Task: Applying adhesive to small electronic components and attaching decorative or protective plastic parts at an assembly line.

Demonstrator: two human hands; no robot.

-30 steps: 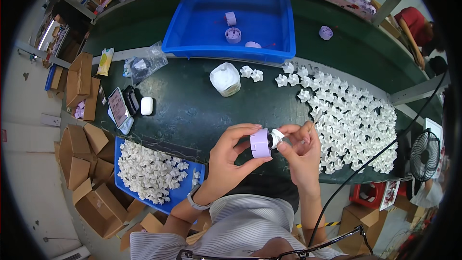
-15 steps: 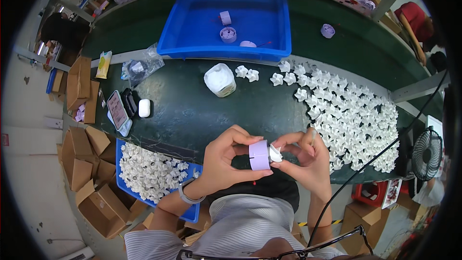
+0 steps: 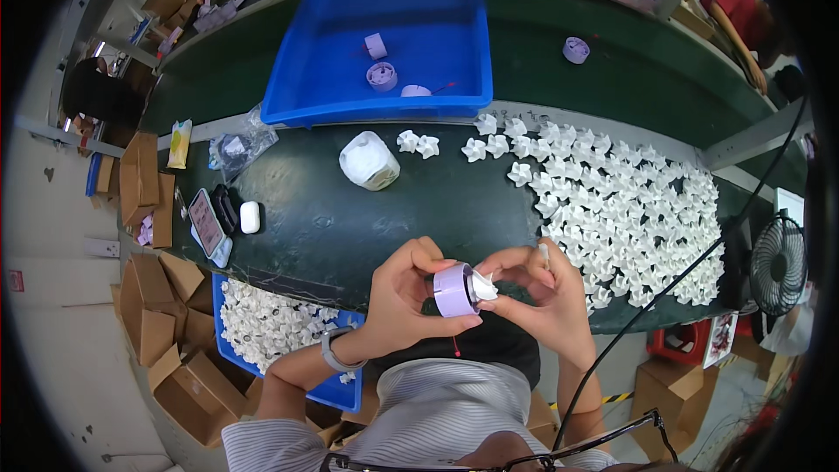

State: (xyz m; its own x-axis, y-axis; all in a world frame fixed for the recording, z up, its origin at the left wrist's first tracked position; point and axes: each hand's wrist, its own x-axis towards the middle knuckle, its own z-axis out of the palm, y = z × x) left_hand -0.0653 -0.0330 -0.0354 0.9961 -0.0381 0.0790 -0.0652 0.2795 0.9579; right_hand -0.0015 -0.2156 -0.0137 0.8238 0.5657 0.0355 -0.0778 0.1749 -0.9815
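Observation:
My left hand (image 3: 398, 297) is closed around a short purple cylinder (image 3: 451, 291), fingertips above and thumb below. At the cylinder's right end sits a white star-shaped plastic piece (image 3: 483, 287), tilted and partly at the opening; how deep it goes is hidden. My right hand (image 3: 552, 308) pinches that white piece between thumb and finger. A small pale object (image 3: 545, 253) shows at the right hand's upper fingers, too small to name. Below the cylinder dangles a thin red wire end (image 3: 456, 351).
Many white star-shaped pieces (image 3: 625, 210) cover the bench's right side. A blue tray (image 3: 376, 109) with several purple cylinders stands beyond the bench. A white tub (image 3: 369, 161), phone (image 3: 208, 223) and earbud case (image 3: 250, 217) lie left. A black cable (image 3: 664, 293) crosses at right.
The white piece has tilted against the cylinder's end, and the cylinder has turned slightly in my left hand. Bench items appear shifted left in the picture as the view moved.

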